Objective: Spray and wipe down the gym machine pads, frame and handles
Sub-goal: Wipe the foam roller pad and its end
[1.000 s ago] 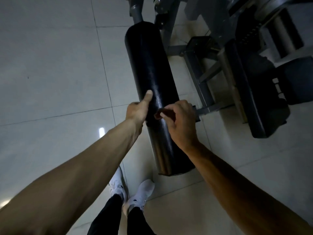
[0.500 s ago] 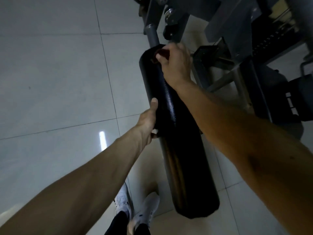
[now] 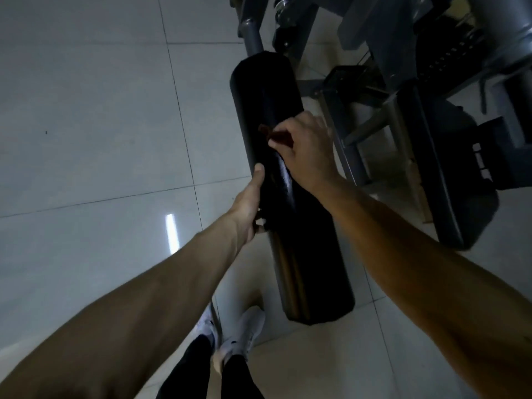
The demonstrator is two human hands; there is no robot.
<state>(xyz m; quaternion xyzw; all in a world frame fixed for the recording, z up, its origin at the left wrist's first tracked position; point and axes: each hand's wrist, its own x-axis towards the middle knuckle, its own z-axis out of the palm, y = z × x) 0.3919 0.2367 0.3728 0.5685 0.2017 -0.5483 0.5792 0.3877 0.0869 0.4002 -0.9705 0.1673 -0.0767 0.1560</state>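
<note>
Two hands work one glossy black roller pad (image 3: 266, 90), its long axis running from the grey frame (image 3: 250, 36) back toward the person's shoes (image 3: 248, 329): the left hand (image 3: 247, 207) grips its side, the right hand (image 3: 308, 151) pinches a dark reddish cloth (image 3: 266, 131) against it.

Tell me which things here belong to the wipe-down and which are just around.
In the job: roller pad, dark red cloth in the right hand, left hand gripping the pad, grey frame.
Just around: tiled floor, white shoes.
</note>
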